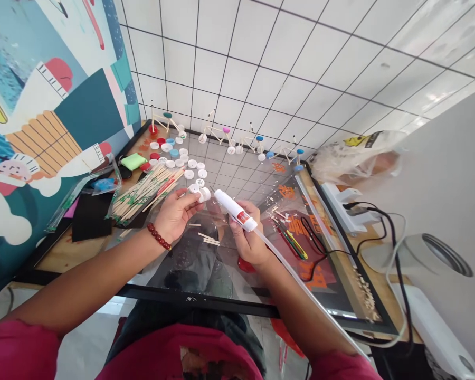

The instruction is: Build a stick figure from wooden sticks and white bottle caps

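My left hand (178, 211) pinches a white bottle cap (205, 195) between thumb and fingers, just in front of the loose caps. My right hand (248, 237) is wrapped round a white hot glue gun (231, 207), its nozzle pointing left at the cap with a small gap between them. A long translucent stick (296, 277) runs from the back of the gun past my right forearm. Short cut sticks (209, 240) lie on the glass tabletop (174, 269) between my arms. Loose white, red and blue bottle caps (183, 158) are scattered beyond my left hand.
Wooden chopsticks (142, 195) lie at the left, beside a green packet (133, 161). Stick-and-cap figures, one with a pink cap (226, 130), stand along the back wall. Cutters (296, 245) and a black cable (312, 235) lie right, near a power strip (346, 208).
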{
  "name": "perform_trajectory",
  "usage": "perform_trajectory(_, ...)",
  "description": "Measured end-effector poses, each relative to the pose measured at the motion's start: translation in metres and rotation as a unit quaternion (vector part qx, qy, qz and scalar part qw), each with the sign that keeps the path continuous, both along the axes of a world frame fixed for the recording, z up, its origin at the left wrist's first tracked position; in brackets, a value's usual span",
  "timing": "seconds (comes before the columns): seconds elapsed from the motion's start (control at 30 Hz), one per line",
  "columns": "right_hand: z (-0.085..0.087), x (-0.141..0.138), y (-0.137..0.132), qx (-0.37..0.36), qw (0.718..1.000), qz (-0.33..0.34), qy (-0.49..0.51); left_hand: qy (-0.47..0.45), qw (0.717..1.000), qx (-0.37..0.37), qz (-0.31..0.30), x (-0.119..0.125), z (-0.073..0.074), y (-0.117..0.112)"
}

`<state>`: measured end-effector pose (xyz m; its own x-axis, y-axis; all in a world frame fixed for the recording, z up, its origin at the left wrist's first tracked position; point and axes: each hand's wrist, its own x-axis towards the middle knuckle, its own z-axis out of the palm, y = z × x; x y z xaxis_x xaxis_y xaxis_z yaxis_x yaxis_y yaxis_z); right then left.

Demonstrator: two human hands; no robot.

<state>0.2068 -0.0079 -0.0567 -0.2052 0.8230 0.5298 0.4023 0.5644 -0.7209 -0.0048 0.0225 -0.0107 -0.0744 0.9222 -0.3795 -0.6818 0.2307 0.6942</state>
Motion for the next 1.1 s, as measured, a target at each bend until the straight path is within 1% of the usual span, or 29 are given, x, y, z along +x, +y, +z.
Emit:
perform_trajectory(0.1, 0.0019, 0.0005, 0.0002, 0.071, 0.996, 0.001, -0.053, 0.007, 1.0, 0.001, 0.021, -0.0013, -0.0013, 0.0027)
perform_trajectory(0.23, 0.0041, 0.0, 0.0004, 0.1, 0.991, 0.009, -0.084, 0.013, 0.999, 0.002, 0.033, -0.0024, -0.0016, 0.0037)
perform_trajectory(0.33, 0.0026, -0.0004, 0.0007, 0.095, 0.99, 0.009, -0.102, 0.019, 0.999, 0.007, 0.032, -0.0028, -0.0022, 0.003)
perform_trajectory(0.47, 0.0005, -0.0007, 0.0009, 0.082, 0.992, 0.001, -0.094, 0.019, 0.999, 0.009, 0.034, -0.003, -0.0022, 0.0024)
perform_trajectory(0.63, 0.0012, -0.0004, 0.0006, 0.085, 0.992, -0.001, -0.097, 0.017, 0.999, 0.006, 0.035, -0.0029, 0.0003, 0.0028)
perform_trajectory(0.8, -0.0008, -0.0002, 0.0013, 0.102, 0.991, 0.002, -0.089, 0.019, 0.999, 0.007, 0.041, -0.0024, 0.0024, 0.0029)
perform_trajectory(1.0, -0.0037, -0.0003, 0.002, 0.081, 0.993, -0.001, -0.083, 0.014, 0.999, 0.0, 0.043, -0.0027, 0.0022, 0.0035)
perform_trajectory(1.1, -0.0033, 0.0002, 0.0017, 0.088, 0.993, 0.001, -0.083, 0.016, 0.999, -0.001, 0.042, -0.0025, 0.0016, 0.004)
